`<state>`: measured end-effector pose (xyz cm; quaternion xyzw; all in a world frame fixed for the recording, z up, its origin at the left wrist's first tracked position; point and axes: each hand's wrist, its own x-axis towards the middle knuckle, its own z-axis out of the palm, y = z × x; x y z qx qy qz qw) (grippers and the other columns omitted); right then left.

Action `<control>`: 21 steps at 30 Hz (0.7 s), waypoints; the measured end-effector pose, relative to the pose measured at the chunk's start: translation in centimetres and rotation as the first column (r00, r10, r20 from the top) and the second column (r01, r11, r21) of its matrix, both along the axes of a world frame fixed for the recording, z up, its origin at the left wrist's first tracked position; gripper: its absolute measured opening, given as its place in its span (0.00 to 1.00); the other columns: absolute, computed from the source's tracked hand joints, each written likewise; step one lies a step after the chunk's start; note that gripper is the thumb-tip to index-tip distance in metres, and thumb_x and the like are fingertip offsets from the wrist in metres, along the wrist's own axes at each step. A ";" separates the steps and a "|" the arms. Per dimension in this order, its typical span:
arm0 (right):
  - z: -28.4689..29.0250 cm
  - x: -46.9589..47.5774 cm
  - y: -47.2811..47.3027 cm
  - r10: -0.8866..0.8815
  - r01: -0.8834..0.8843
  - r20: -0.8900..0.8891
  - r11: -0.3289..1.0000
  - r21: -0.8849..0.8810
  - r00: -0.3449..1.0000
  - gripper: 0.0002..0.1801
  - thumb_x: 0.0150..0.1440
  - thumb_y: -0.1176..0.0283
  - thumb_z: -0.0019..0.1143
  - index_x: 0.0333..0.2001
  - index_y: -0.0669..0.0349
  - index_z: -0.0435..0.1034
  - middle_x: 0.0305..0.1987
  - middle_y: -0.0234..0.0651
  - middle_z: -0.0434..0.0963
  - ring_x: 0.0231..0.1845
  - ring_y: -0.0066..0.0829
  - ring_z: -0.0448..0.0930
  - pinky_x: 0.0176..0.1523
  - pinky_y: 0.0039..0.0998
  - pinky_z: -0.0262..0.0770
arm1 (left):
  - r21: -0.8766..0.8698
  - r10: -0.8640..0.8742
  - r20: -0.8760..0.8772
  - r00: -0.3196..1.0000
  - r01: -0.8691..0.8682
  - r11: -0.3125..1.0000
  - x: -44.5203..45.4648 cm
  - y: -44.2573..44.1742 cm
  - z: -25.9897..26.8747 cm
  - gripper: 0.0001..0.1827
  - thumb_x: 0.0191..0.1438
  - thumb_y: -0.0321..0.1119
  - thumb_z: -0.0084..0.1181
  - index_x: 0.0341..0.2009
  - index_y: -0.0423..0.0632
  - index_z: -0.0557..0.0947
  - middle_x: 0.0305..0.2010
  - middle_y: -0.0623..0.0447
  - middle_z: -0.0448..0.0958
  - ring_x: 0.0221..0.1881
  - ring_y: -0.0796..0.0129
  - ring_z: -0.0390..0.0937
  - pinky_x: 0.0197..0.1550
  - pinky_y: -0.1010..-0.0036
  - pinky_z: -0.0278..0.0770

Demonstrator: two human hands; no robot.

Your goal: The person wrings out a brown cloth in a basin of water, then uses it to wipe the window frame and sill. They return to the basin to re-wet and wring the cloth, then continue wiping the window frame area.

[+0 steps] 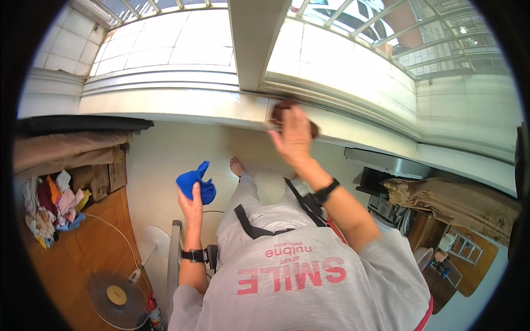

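Observation:
A bunched blue cloth (196, 182) is in my left hand (193, 207), held in the air over the floor, left of my legs. My right hand (297, 134) presses a dark brown cloth (283, 111) against the pale tiled window sill (174, 103), just right of the window's middle post. The hand and brown cloth are slightly blurred, and the palm hides part of the cloth.
A sliding window frame (339, 95) and metal bars stand beyond the sill. At the lower left are a standing fan (116, 294), a wooden cabinet (83, 236) and a heap of mixed cloths (51, 202). Brown fabric (451, 202) covers furniture at the right.

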<state>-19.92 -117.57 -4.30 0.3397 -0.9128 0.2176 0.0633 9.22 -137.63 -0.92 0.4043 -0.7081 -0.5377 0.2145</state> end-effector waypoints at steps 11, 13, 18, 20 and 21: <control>1.1 2.7 -20.6 0.492 -0.492 -0.035 0.860 -0.135 0.870 0.35 0.52 0.68 0.58 0.63 0.69 0.64 0.70 0.52 0.66 0.75 0.49 0.61 0.78 0.46 0.51 | 0.023 0.081 -0.023 0.996 -0.080 0.997 4.3 -4.6 1.2 0.19 0.70 0.37 0.51 0.57 0.36 0.74 0.53 0.46 0.79 0.50 0.64 0.79 0.57 0.67 0.77; 1.5 2.2 -17.4 0.469 -0.465 -0.013 0.870 -0.162 0.883 0.33 0.52 0.63 0.61 0.61 0.65 0.66 0.70 0.49 0.67 0.74 0.46 0.62 0.77 0.47 0.51 | -0.034 0.081 -0.002 0.997 -0.081 0.996 3.7 -4.2 1.6 0.20 0.71 0.38 0.51 0.58 0.36 0.74 0.54 0.45 0.79 0.50 0.63 0.79 0.57 0.68 0.76; 2.9 -1.1 -1.7 0.170 -0.171 -0.047 0.985 -0.018 0.984 0.28 0.50 0.65 0.58 0.57 0.56 0.71 0.67 0.38 0.71 0.69 0.40 0.67 0.75 0.55 0.50 | -0.008 -0.131 -0.013 0.991 0.131 0.991 -0.6 -2.9 1.7 0.21 0.70 0.39 0.51 0.59 0.36 0.73 0.54 0.46 0.79 0.50 0.64 0.79 0.56 0.68 0.76; 3.4 -3.3 5.7 0.044 -0.042 -0.137 0.999 0.018 0.990 0.28 0.50 0.70 0.56 0.57 0.56 0.73 0.65 0.35 0.73 0.64 0.37 0.70 0.72 0.53 0.55 | 0.009 -0.221 -0.015 0.975 0.221 0.975 -3.1 -1.9 1.9 0.20 0.70 0.38 0.51 0.58 0.36 0.73 0.53 0.46 0.79 0.49 0.65 0.78 0.55 0.68 0.76; 3.7 -4.2 9.4 0.006 -0.003 -0.114 1.000 0.029 0.993 0.28 0.50 0.71 0.56 0.58 0.56 0.72 0.65 0.35 0.73 0.63 0.37 0.71 0.70 0.53 0.56 | 0.023 -0.237 -0.012 0.971 0.237 0.971 -4.4 -1.2 2.0 0.20 0.72 0.41 0.50 0.58 0.38 0.74 0.54 0.48 0.79 0.49 0.66 0.79 0.56 0.69 0.76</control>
